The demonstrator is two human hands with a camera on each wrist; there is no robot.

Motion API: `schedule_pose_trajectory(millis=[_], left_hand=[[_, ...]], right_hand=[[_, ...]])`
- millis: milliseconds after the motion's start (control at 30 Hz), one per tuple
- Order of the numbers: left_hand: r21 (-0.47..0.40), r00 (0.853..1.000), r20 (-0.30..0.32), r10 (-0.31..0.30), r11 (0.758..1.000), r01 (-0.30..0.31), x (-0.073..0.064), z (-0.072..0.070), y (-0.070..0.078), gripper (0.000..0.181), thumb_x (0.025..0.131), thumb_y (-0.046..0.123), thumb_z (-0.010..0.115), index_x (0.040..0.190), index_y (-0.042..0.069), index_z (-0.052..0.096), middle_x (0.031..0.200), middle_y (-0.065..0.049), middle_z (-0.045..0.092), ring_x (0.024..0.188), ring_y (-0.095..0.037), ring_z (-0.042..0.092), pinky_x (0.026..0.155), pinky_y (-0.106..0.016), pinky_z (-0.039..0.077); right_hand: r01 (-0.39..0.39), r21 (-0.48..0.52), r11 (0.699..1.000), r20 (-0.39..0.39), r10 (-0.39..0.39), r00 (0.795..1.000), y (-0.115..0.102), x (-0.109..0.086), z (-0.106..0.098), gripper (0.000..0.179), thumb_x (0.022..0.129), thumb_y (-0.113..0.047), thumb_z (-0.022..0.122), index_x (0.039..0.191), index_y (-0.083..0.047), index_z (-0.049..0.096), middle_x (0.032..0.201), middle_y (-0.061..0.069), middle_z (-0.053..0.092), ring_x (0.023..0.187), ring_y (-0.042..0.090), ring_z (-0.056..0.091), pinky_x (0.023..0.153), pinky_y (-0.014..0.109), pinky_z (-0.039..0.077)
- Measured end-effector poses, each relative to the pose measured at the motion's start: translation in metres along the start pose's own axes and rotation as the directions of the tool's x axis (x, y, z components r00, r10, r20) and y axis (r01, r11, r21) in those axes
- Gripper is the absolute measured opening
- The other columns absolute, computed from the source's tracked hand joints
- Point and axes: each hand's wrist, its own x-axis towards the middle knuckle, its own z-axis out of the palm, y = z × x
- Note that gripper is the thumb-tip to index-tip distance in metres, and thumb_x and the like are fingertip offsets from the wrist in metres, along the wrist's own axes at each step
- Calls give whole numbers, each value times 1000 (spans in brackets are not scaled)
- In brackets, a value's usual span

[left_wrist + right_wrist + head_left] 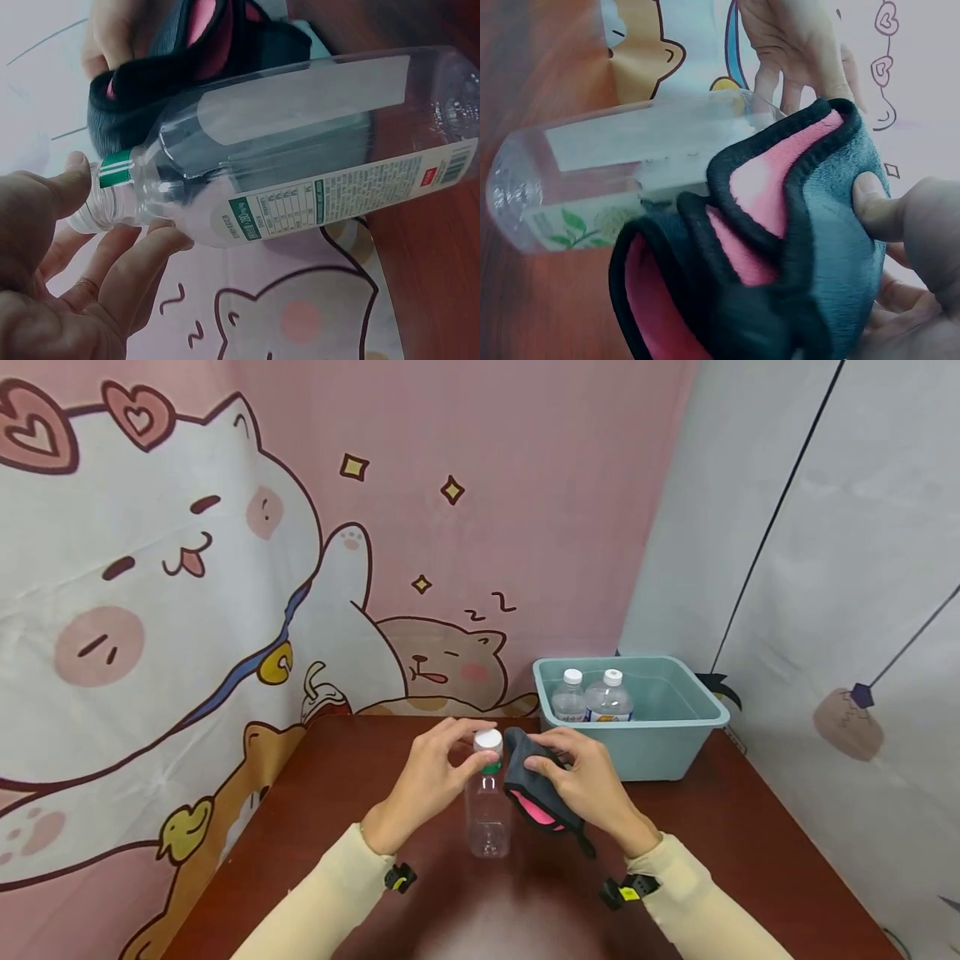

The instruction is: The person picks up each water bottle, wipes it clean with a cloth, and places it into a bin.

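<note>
A clear plastic bottle [489, 831] with a white cap [488, 740] and a green band stands upright in front of me. My left hand [427, 772] grips it at the neck, just under the cap, thumb on the near side. A printed label [352, 187] shows on the bottle's side in the left wrist view. My right hand [592, 781] pinches a folded cloth [534, 777], dark grey outside, pink inside, with black edging. The cloth is close beside the bottle's upper right side; whether they touch I cannot tell. Some right fingers are hidden behind the cloth.
A light blue-green plastic bin [637, 752] stands at the table's back right. Two white-capped bottles [609, 700] are inside it, at its left. The reddish-brown table [345, 802] meets a cartoon-printed curtain [480, 543] behind, and a pale one on the right.
</note>
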Motion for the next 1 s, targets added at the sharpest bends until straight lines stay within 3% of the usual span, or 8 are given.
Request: schedule_pose_trajectory(millis=[233,533,767,1000], left_hand=[[-27,1000,-9,16,1000,-17,0,10,10,47,98,25,95,141,14,79,120,-5,80,105,-20,81,94,-45,73],[-35,1000,8,-5,999,6,-1,10,13,47,98,23,96,140,14,78,121,-5,81,103,-20,83,92,-35,72],[-61,999,34,-33,998,35,2,9,13,48,96,20,97,139,12,77,121,-8,81,104,-23,82,95,-50,74],[-63,998,44,-35,997,37,2,10,11,49,97,19,97,140,10,77,123,-8,81,106,-25,82,97,-52,73]], right_hand=[[34,54,998,27,-35,999,-3,0,6,30,101,-15,93,130,-14,88,122,-1,84,106,14,81,90,24,68],[75,-35,997,80,-72,994,3,-4,11,27,98,-15,94,124,-9,91,118,0,82,108,19,80,88,30,66],[62,-54,997,109,-56,993,8,-9,7,32,95,-12,96,126,-4,90,116,1,81,103,17,78,81,25,62],[-8,-40,999,168,14,986,20,-17,8,30,94,-6,96,124,-4,90,112,1,82,93,6,73,75,21,61]])
